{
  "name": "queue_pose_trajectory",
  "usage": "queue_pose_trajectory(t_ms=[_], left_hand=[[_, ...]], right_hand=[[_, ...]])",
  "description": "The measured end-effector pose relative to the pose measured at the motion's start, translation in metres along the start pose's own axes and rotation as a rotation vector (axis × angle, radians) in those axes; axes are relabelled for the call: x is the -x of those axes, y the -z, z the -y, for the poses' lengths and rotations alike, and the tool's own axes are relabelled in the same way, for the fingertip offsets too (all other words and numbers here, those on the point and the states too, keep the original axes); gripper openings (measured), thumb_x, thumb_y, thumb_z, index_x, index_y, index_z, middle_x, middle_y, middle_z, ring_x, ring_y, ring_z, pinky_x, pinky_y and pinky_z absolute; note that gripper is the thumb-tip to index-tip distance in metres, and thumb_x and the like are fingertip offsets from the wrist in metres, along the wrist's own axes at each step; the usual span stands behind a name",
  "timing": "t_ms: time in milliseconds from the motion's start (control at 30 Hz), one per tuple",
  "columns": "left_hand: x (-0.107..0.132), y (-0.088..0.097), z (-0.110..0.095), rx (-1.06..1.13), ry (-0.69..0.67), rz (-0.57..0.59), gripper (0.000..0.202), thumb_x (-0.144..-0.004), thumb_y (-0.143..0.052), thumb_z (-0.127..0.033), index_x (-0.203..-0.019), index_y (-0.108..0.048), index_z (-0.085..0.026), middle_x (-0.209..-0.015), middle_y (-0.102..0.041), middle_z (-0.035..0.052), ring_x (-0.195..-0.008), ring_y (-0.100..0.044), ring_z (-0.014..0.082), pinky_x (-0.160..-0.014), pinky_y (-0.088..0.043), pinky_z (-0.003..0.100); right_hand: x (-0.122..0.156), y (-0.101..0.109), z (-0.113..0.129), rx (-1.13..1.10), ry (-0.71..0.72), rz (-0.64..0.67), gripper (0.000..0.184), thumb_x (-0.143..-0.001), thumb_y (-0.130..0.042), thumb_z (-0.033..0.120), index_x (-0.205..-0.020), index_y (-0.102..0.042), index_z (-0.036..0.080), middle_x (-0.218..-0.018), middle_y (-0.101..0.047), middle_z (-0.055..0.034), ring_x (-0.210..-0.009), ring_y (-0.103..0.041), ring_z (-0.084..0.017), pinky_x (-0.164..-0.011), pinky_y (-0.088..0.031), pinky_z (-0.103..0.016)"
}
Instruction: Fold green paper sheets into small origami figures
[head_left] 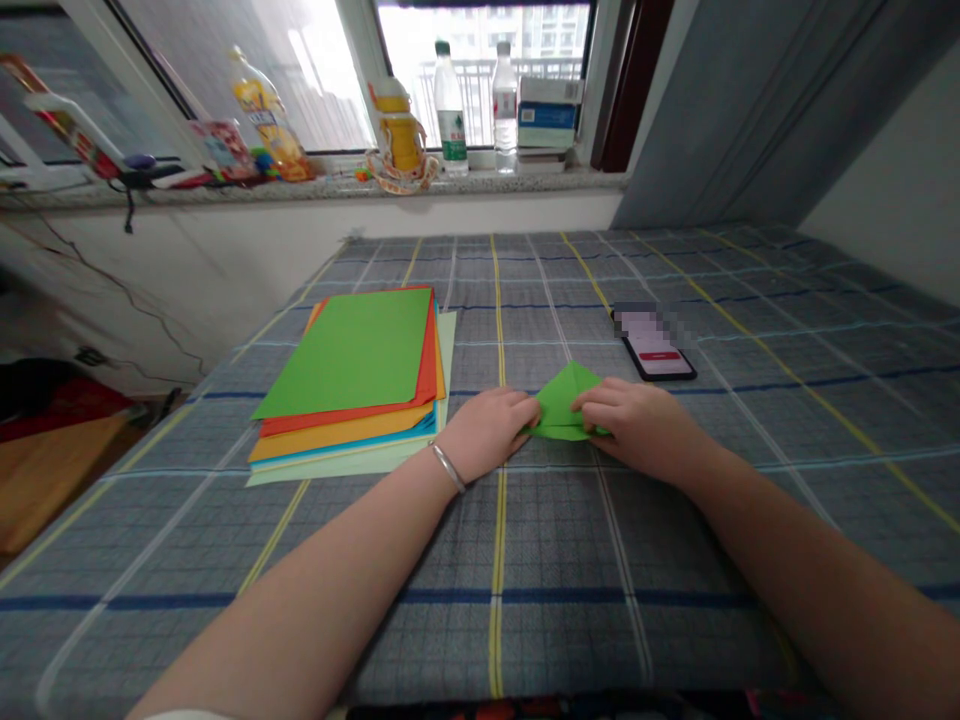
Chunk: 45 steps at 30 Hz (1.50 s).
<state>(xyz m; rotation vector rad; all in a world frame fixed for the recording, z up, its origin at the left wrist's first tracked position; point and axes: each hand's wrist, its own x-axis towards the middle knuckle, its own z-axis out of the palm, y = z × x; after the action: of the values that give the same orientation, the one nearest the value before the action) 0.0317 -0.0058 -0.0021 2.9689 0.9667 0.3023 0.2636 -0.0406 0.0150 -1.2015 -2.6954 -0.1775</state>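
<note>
Two bare hands working a folded paper, head-worn view. The left hand (487, 432) held a narrow grip on the left corner of the folded green paper (561, 405), with its fingertips (531, 408) pressed against the edge; a silver bangle (448, 467) circled the wrist. The right hand (637, 430) held an equally narrow grip from the opposite side, its fingers (592, 400) lying over the paper's right part. The paper, a pointed form with its apex directed away from the person, lay between both hands on the checked blue-grey cloth (525, 620). A stack of coloured paper sheets (345, 360) lay just beside the left hand, with a green sheet on top above orange, yellow, blue and pale green edges. A smartphone (654, 345) with a partly pixelated screen lay on the cloth beyond the right hand. Farther off, two plastic water bottles (450, 105) stood on a stone window sill (322, 185).
</note>
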Motion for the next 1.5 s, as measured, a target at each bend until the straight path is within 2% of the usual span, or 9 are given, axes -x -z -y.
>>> queue_pose_trajectory(t_ms=[133, 267, 400, 567, 733, 900, 1067, 1200, 1500], left_hand=[[0.002, 0.004, 0.004, 0.012, -0.062, 0.074, 0.011, -0.086, -0.052, -0.016, -0.093, -0.062, -0.016, -0.092, -0.063, 0.0065, -0.089, -0.059, 0.0196, -0.084, -0.047, 0.031], [0.008, 0.011, 0.009, 0.085, -0.053, 0.139, 0.019, -0.08, -0.056, -0.01, -0.095, -0.065, -0.017, -0.1, -0.065, 0.0069, -0.097, -0.06, 0.0199, -0.092, -0.046, 0.032], [0.011, 0.015, 0.015, 0.112, -0.006, 0.141, 0.016, -0.077, -0.059, -0.011, -0.091, -0.065, -0.016, -0.098, -0.066, 0.0068, -0.096, -0.06, 0.0204, -0.092, -0.046, 0.033], [0.012, 0.019, 0.019, 0.123, 0.017, 0.168, 0.015, -0.078, -0.06, -0.013, -0.091, -0.065, -0.017, -0.094, -0.067, 0.0054, -0.092, -0.061, 0.0197, -0.088, -0.047, 0.032], [0.011, 0.017, 0.013, 0.046, 0.019, 0.123, 0.024, -0.083, -0.063, -0.03, -0.104, -0.064, -0.018, -0.098, -0.065, 0.0072, -0.093, -0.06, 0.022, -0.087, -0.047, 0.035], [0.004, 0.005, 0.003, -0.082, 0.133, 0.073, 0.021, -0.088, -0.056, -0.033, -0.083, -0.066, -0.015, -0.084, -0.062, 0.0079, -0.084, -0.06, 0.0217, -0.076, -0.048, 0.032], [0.0, 0.001, 0.003, -0.022, 0.245, 0.066, 0.021, -0.089, -0.055, -0.031, -0.083, -0.066, -0.014, -0.082, -0.062, 0.0071, -0.083, -0.061, 0.0211, -0.075, -0.048, 0.03], [-0.002, 0.002, 0.004, 0.045, 0.303, 0.092, 0.021, -0.088, -0.055, -0.031, -0.085, -0.067, -0.014, -0.083, -0.063, 0.0072, -0.08, -0.061, 0.0206, -0.075, -0.048, 0.03], [-0.002, -0.004, 0.008, 0.098, 0.303, 0.065, 0.021, -0.086, -0.057, -0.034, -0.089, -0.066, -0.015, -0.087, -0.064, 0.0081, -0.083, -0.062, 0.0224, -0.077, -0.049, 0.032]], right_hand=[[0.002, 0.001, 0.0, 0.027, 0.009, 0.053, 0.005, -0.08, -0.06, 0.016, -0.081, -0.061, 0.02, -0.097, -0.07, -0.0051, -0.088, -0.06, -0.021, -0.068, -0.039, -0.03], [0.001, 0.0, 0.003, 0.044, 0.013, 0.094, 0.007, -0.08, -0.059, 0.018, -0.084, -0.064, 0.02, -0.091, -0.07, -0.0059, -0.085, -0.06, -0.021, -0.07, -0.039, -0.031], [-0.003, -0.005, 0.012, 0.073, 0.044, 0.062, 0.014, -0.087, -0.055, 0.02, -0.093, -0.067, 0.021, -0.093, -0.069, -0.0065, -0.089, -0.059, -0.021, -0.077, -0.038, -0.033], [-0.006, -0.014, 0.022, 0.122, 0.049, 0.049, 0.016, -0.09, -0.051, 0.021, -0.094, -0.067, 0.021, -0.091, -0.069, -0.0065, -0.085, -0.058, -0.02, -0.074, -0.036, -0.033], [-0.012, -0.016, 0.027, 0.179, 0.024, 0.009, 0.017, -0.088, -0.051, 0.019, -0.077, -0.063, 0.02, -0.077, -0.067, -0.0049, -0.076, -0.056, -0.021, -0.074, -0.035, -0.035], [-0.019, -0.018, 0.025, 0.134, -0.077, -0.062, 0.025, -0.09, -0.046, 0.02, -0.07, -0.062, 0.019, -0.07, -0.067, -0.0042, -0.07, -0.056, -0.019, -0.078, -0.034, -0.034], [-0.023, -0.024, 0.021, 0.059, -0.173, -0.094, 0.023, -0.09, -0.048, 0.025, -0.075, -0.064, 0.018, -0.076, -0.069, -0.0044, -0.074, -0.058, -0.019, -0.081, -0.033, -0.035], [-0.023, -0.028, 0.019, 0.055, -0.207, -0.091, 0.018, -0.088, -0.052, 0.027, -0.079, -0.065, 0.018, -0.08, -0.068, -0.0053, -0.077, -0.057, -0.02, -0.078, -0.033, -0.035], [-0.027, -0.045, 0.012, -0.04, -0.252, -0.144, 0.018, -0.083, -0.063, 0.038, -0.081, -0.061, 0.019, -0.081, -0.066, -0.0038, -0.078, -0.055, -0.021, -0.072, -0.031, -0.033]])
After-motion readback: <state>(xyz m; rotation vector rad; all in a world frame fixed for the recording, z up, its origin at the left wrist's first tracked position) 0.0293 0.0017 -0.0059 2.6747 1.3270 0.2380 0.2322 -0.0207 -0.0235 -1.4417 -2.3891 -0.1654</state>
